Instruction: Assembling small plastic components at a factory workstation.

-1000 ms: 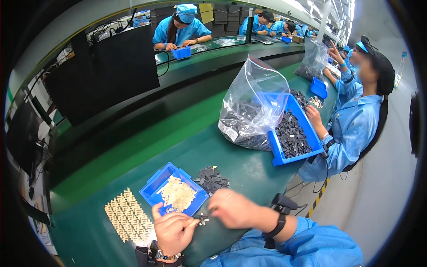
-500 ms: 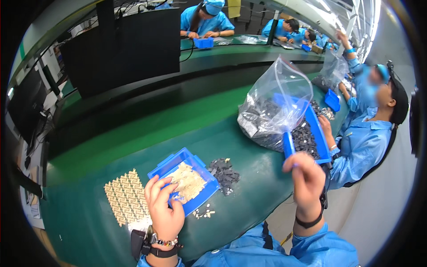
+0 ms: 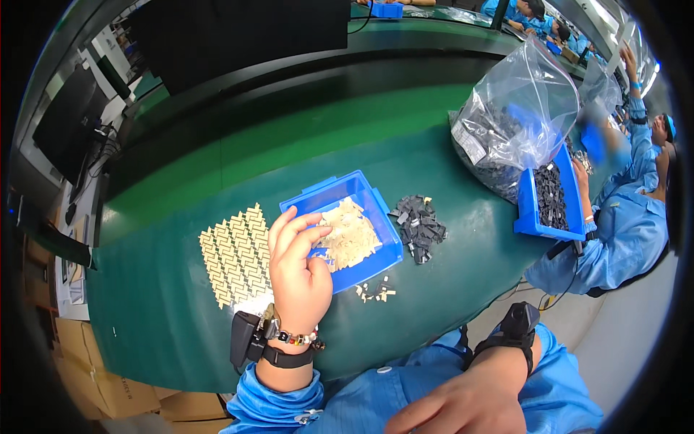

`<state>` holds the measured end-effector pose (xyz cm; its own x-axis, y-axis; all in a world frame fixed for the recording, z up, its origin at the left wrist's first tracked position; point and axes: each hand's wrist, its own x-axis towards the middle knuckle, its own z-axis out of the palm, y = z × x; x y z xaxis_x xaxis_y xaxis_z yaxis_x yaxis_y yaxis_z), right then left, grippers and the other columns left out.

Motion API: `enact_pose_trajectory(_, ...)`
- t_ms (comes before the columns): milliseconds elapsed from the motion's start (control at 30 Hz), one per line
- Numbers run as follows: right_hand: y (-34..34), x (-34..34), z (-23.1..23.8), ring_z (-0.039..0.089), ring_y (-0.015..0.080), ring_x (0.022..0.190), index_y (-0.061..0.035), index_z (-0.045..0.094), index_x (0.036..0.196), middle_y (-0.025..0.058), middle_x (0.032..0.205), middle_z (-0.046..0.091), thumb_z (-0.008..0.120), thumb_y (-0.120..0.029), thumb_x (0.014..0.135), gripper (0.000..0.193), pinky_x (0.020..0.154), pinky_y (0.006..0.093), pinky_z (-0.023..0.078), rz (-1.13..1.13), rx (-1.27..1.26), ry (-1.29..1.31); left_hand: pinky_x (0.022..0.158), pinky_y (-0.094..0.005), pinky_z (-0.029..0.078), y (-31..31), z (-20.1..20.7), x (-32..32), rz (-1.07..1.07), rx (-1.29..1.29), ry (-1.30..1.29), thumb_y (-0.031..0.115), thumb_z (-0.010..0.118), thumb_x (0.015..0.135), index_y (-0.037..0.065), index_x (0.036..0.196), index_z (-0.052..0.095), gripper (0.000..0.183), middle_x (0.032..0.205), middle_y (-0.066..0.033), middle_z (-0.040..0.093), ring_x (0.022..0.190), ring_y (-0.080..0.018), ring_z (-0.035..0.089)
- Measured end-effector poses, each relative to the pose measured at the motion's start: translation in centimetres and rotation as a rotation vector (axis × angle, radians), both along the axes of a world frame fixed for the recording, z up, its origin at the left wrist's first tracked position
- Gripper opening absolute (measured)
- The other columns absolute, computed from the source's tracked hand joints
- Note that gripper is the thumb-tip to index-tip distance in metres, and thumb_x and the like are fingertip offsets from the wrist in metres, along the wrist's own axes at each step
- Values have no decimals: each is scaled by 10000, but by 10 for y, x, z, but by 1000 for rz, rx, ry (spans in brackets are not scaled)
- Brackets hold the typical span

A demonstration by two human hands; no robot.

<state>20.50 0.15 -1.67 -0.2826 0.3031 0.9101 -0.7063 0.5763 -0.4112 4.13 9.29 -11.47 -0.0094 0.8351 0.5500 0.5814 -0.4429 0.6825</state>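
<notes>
My left hand (image 3: pixel 300 271) hovers at the left side of a blue plastic bin (image 3: pixel 394 249). Its fingers are apart and slightly bent, with nothing seen between them. Small cream-coloured pieces (image 3: pixel 354 235) lie heaped in the bin. To its left, cream pieces are laid out in a neat zigzag mat (image 3: pixel 235 257). Dark grey pieces (image 3: pixel 421 228) form a loose pile right of the bin. At the lower edge, in front of my body, my right hand (image 3: pixel 470 405) shows its back and partly stretched fingers; the picture cuts off the lowest part. I see nothing held there.
A few black and cream bits (image 3: pixel 377 291) lie before the bin. Farther right stand a large clear bag (image 3: pixel 499 137) of dark pieces and another blue bin (image 3: pixel 528 210), beside a co-worker's blue sleeve (image 3: pixel 614 246). A black panel (image 3: pixel 246 43) rises behind the green table (image 3: pixel 166 325).
My right hand has drawn back from near the far blue bin to the lower edge by my body. My left hand stays by the near bin. The whole view has shifted.
</notes>
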Motion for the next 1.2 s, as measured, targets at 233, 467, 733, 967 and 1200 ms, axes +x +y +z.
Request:
enact_pose_trajectory(233,0,-4,13,618,264,698,36,659,1028,155,854,641,602,-79,930,162,608,361,470,-163,-54,8,1099,-480,365,-1,1,-2,-9,-13,-6,-157,411,658,5,963,675,435,1144,-151,663,1286,-394,499)
enact_pose_trajectory(467,41,40,-17,668,284,803,1,681,950,108,871,652,595,-51,896,114,648,372,511,-278,226,-627,1083,-480,382,-3,-1,-1,15,-19,-14,-151,412,665,7,946,687,424,1129,-145,674,1275,-395,504)
enact_pose_trajectory(733,44,45,-96,629,243,783,-47,722,960,62,841,639,749,-113,766,207,701,371,498,-910,6,-1257,1069,-477,391,-4,3,2,24,-22,1,-151,427,675,13,942,695,412,1121,-133,680,1262,-385,511)
enact_pose_trajectory(967,47,24,-109,614,249,819,-50,724,912,68,824,628,719,-147,782,162,715,381,472,-995,29,-1264,1065,-494,389,-3,1,-1,9,-23,-1,-131,452,684,15,950,691,387,1125,-136,669,1249,-406,501)
enact_pose_trajectory(1200,48,21,-109,612,234,860,-56,692,847,74,840,625,654,-102,785,86,718,362,451,-1073,136,-1348,1057,-506,392,-3,0,-2,-23,-26,12,-115,484,691,14,964,689,365,1147,-141,649,1245,-424,485)
